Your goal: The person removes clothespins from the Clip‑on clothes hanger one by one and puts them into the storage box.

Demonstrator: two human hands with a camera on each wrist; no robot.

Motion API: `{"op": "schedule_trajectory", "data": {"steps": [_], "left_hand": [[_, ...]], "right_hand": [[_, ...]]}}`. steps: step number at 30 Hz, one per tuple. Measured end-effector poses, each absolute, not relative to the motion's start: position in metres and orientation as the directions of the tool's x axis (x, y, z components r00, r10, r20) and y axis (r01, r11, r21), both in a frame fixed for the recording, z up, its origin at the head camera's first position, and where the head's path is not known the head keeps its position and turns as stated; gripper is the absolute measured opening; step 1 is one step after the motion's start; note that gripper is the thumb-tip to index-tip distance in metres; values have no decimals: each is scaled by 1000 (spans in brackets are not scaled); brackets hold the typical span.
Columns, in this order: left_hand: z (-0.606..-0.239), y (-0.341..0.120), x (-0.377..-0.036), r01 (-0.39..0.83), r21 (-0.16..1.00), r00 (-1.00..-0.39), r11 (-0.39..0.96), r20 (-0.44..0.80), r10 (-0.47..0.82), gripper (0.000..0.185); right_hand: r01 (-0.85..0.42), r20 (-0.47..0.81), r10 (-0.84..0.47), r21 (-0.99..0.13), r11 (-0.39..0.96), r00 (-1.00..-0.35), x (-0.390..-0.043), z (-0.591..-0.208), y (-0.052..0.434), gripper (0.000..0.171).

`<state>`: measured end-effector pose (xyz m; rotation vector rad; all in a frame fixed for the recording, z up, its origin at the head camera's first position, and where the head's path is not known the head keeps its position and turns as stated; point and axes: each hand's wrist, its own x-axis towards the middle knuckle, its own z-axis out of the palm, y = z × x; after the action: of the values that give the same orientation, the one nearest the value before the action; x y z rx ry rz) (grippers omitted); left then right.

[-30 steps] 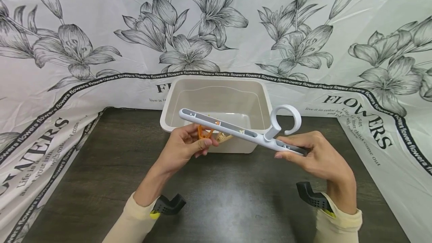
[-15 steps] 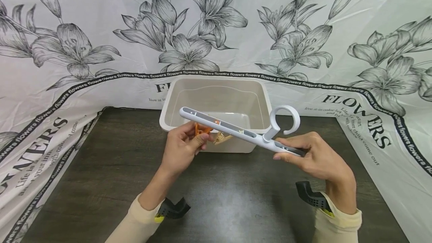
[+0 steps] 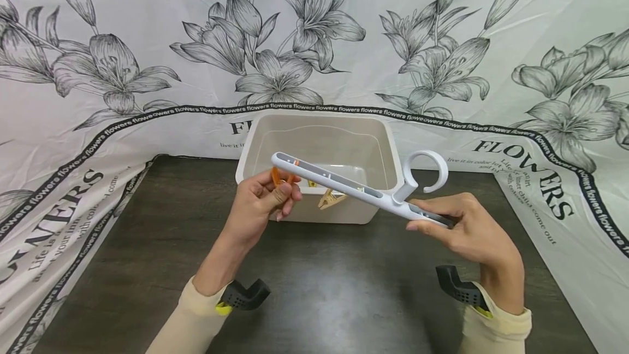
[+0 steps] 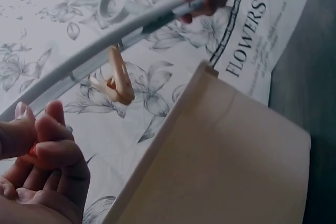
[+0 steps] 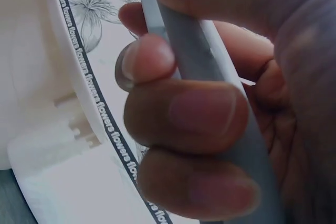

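Observation:
A white hanger bar point(image 3: 344, 184) with a round hook point(image 3: 425, 171) is held in the air over a beige tub point(image 3: 319, 141). My right hand point(image 3: 472, 231) grips the bar's right end, fingers wrapped round it point(image 5: 210, 129). My left hand point(image 3: 262, 204) pinches an orange clothes peg point(image 3: 281, 178) at the bar's left end. A tan peg point(image 3: 330, 199) hangs from the bar's middle, also in the left wrist view point(image 4: 118, 80).
The tub stands at the back of a dark wooden table point(image 3: 319, 288). A white flower-printed cloth point(image 3: 98, 81) covers the wall and drapes down both sides of the table.
My left hand has slid the orange peg left along the bar, away from the tan peg, up to the bar's left end. The right hand keeps its hold.

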<state>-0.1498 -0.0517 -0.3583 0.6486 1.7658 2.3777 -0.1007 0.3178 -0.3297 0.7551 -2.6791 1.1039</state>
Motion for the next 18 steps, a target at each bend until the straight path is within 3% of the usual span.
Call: {"op": "schedule_trajectory", "data": {"steps": [18], "left_hand": [[-355,-52,-148,169,971,-914,-169,219,341,26]], "right_hand": [[-502,349,-361,-599,624,-865,-99,-328,317,39]]}}
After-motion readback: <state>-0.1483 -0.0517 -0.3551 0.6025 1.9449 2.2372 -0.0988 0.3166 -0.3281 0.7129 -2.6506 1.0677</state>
